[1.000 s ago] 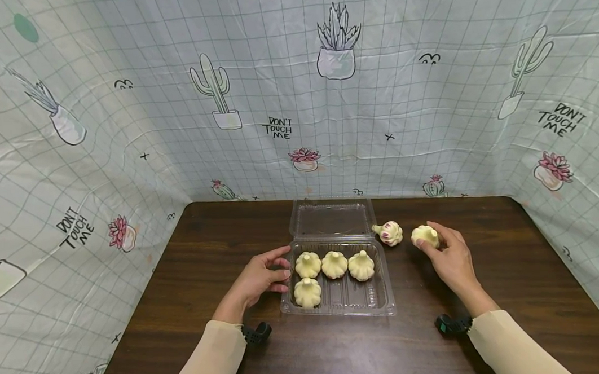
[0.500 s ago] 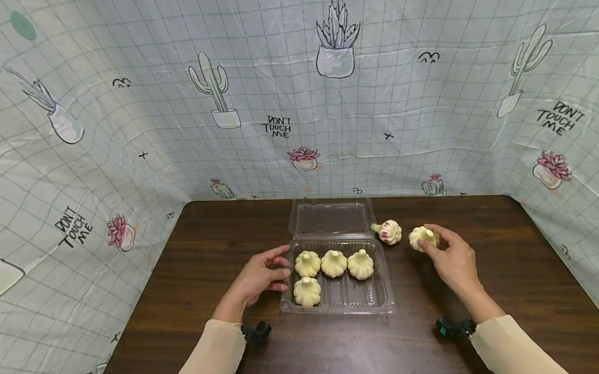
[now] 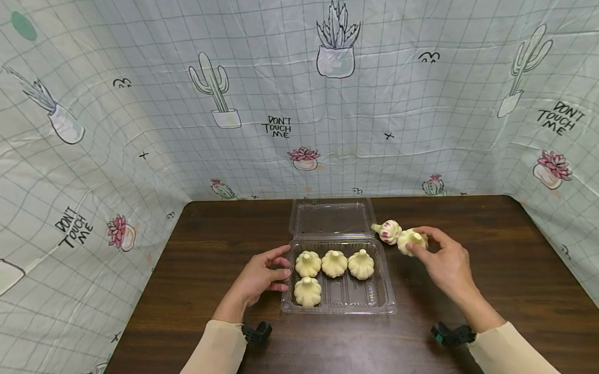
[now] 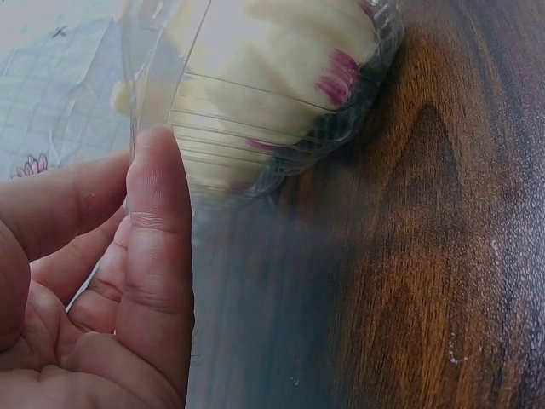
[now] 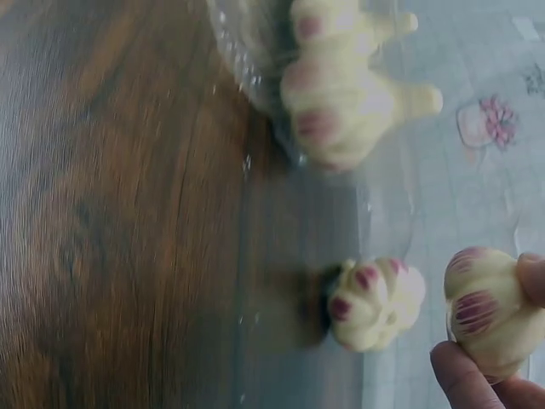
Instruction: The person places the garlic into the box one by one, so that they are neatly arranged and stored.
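A clear plastic clamshell container (image 3: 336, 308) lies open on the table, with several garlic bulbs in it: a back row (image 3: 334, 264) and one bulb (image 3: 307, 293) at front left. My left hand (image 3: 258, 276) pinches the container's left rim (image 4: 129, 94) between thumb and fingers. A garlic bulb (image 3: 410, 242) with purple patches underneath is held in my right hand (image 3: 448, 261), by thumb and fingertips, right of the container. Another garlic bulb (image 3: 389, 232) lies on its side on the table by the container's back right corner, just beyond the held one.
The container's clear lid (image 3: 333, 218) is folded back toward the wall. A dark wooden table (image 3: 338, 349) carries everything. A white sheet printed with cacti (image 3: 295, 97) hangs behind and at both sides. Black bands (image 3: 454, 334) are on both wrists.
My right hand has moved left with the garlic bulb, toward the container and the loose bulb. My left hand and the container have stayed in place.
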Tool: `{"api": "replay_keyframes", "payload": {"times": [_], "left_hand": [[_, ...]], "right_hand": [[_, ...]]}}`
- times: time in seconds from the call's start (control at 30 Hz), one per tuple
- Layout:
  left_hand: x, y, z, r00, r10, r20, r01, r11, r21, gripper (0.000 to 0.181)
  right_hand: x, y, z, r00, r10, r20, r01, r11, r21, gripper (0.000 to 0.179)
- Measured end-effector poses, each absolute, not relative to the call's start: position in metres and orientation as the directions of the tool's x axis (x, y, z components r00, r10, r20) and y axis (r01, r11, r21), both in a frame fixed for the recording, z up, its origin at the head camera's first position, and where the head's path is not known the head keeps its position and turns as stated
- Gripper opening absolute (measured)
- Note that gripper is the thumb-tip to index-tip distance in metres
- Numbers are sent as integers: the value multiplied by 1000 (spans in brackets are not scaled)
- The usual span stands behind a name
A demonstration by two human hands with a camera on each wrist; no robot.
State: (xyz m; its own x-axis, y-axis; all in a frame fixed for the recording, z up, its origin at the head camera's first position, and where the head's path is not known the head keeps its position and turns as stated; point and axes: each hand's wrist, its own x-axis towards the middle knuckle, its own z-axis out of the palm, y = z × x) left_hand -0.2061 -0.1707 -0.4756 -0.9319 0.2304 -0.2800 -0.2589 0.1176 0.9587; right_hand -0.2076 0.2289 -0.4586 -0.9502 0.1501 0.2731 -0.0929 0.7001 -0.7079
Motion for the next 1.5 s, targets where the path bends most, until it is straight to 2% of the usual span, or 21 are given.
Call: {"api": "replay_keyframes", "payload": {"times": [0.6, 1.5], "left_hand": [[-205, -170, -475, -933, 224, -280, -261, 112, 959, 64], [-205, -170, -475, -934, 216, -286, -269, 105, 957, 65]], "right_hand": [[-192, 193, -453, -969, 75, 236, -136, 639, -757, 38], [-175, 126, -461, -982, -160, 102, -172, 520, -837, 30]]}}
